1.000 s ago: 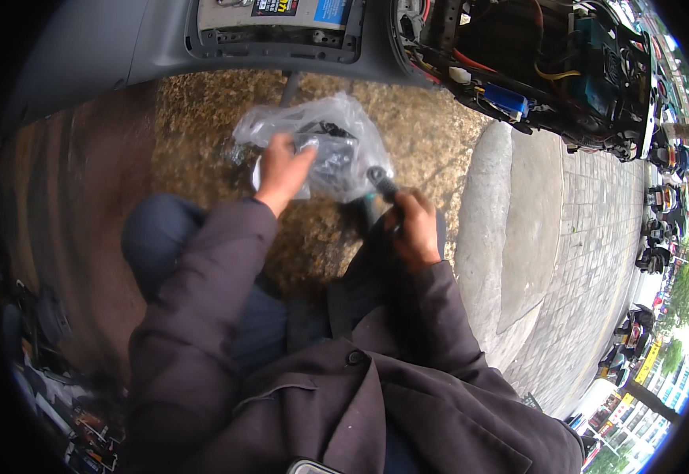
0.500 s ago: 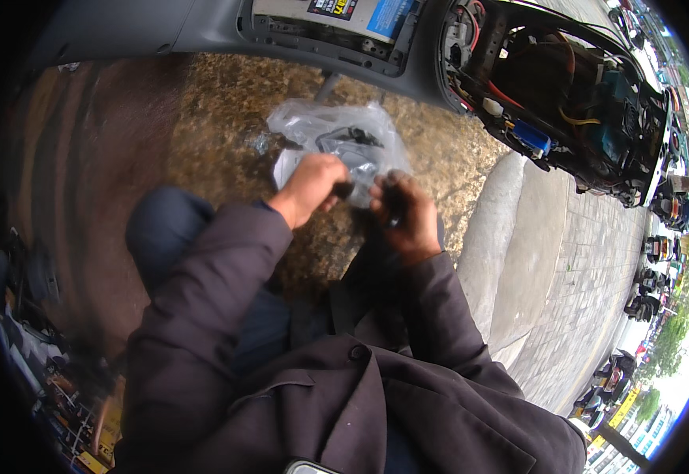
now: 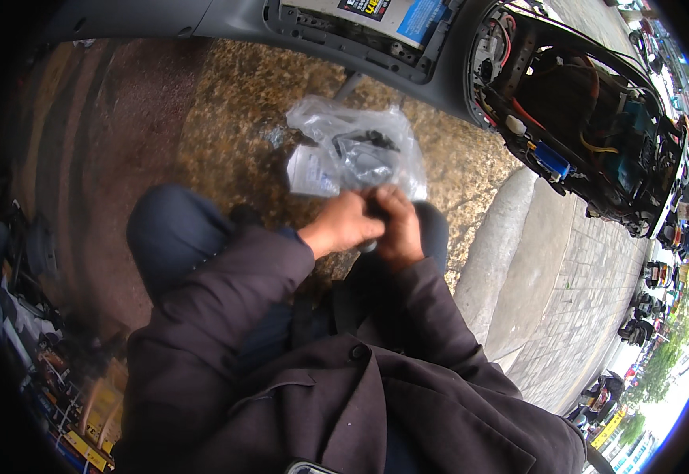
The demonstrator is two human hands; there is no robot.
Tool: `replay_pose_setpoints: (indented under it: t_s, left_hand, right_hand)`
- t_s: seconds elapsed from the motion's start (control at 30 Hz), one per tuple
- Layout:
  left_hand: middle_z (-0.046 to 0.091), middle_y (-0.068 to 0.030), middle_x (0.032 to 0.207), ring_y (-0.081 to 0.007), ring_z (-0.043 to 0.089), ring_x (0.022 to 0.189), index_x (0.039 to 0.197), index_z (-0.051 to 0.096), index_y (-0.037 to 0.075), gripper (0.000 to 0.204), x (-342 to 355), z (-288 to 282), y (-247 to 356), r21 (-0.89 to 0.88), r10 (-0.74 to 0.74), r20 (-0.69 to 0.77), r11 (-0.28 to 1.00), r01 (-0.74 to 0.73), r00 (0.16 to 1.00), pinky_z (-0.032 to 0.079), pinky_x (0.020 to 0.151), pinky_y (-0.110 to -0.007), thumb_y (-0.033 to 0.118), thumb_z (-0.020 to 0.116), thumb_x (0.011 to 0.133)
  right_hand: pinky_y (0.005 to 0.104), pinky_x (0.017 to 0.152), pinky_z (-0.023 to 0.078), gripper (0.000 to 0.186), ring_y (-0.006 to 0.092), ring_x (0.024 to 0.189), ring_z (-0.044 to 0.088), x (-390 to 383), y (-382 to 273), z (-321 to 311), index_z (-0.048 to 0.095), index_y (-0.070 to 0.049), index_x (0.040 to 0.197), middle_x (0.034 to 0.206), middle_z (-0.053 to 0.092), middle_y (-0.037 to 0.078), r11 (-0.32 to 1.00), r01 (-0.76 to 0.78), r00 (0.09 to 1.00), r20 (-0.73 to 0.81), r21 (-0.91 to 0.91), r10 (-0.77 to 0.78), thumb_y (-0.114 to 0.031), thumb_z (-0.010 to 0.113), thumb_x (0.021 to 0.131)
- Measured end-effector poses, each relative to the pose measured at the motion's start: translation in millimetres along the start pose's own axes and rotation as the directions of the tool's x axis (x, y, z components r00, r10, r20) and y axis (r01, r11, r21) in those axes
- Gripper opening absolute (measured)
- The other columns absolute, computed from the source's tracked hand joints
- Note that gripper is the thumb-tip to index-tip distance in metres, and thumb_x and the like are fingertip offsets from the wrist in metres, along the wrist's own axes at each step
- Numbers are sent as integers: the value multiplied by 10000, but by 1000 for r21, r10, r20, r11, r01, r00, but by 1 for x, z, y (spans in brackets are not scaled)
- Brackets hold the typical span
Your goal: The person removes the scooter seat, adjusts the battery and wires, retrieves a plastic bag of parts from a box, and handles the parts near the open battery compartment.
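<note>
My left hand (image 3: 343,224) and my right hand (image 3: 399,229) meet in front of my knees, fingers closed together around a small dark thing (image 3: 370,212) that they mostly hide. What it is I cannot make out. Just beyond my fingers a clear plastic bag (image 3: 407,150) lies on the wet, speckled ground, with black cable-like parts (image 3: 368,146) inside or under it. Beside the bag's left edge is a white printed paper or box (image 3: 309,171). A small crumpled piece of clear plastic (image 3: 275,134) lies farther left.
A grey scooter body (image 3: 226,20) spans the far side, its floor compartment uncovered. At right its opened rear frame (image 3: 589,118) shows wires and a blue part (image 3: 548,158). A stone curb (image 3: 498,245) borders the paving. Tools and parts (image 3: 76,411) crowd the lower left.
My hands, apart half a second ago, have come together and moved nearer to me, away from the bag. The white paper or box shows more fully. The whole view has shifted slightly.
</note>
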State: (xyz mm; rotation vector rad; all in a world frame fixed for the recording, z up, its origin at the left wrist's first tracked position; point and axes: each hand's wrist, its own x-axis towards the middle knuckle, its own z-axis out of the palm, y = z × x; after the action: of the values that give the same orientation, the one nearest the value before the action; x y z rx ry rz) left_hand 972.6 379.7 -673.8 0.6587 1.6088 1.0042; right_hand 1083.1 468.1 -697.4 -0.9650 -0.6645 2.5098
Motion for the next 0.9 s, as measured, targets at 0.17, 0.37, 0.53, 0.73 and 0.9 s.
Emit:
replay_pose_setpoints:
  t_s: [0.17,0.37,0.53,0.73,0.9]
  left_hand:
    - [650,-78,699,-127,580,674,760,672,-80,259,-3,5,-16,-23,-47,-20,999,46,999,457,620,-301,172,685,703]
    - [646,-36,744,-119,580,718,808,681,-64,189,-10,16,-27,-231,-33,-67,973,17,997,450,641,-286,107,674,730]
    - [633,-29,733,-108,569,688,810,684,-46,145,-3,11,-32,-332,-133,45,933,141,990,435,616,-271,86,661,754]
    - [574,-22,653,-100,499,498,743,645,20,195,3,3,-26,-449,-238,112,854,263,965,352,423,-256,193,727,781]
    - [547,-17,612,-102,476,449,766,646,29,212,8,1,-16,-469,-248,143,836,286,958,336,383,-257,221,735,786]
  right_hand:
    - [366,844,521,31,234,906,632,-5,7,-1,594,-36,893,937,650,114,999,-34,999,-43,-33,33,-26,567,906]
    - [314,786,496,68,184,852,592,-7,11,0,593,-16,911,951,636,99,983,-25,1000,-17,-184,22,-32,528,901]
    - [299,795,485,80,171,843,584,-12,6,-4,596,-5,941,955,635,96,979,-81,995,-76,-185,68,-46,529,924]
    - [299,749,476,179,158,844,577,-14,2,-11,588,-7,1015,910,603,51,996,-32,997,-72,-80,26,-178,543,991]
    - [273,613,442,192,119,731,548,-14,-3,-20,592,-56,963,837,576,4,990,-64,990,-133,-122,48,-240,548,996]
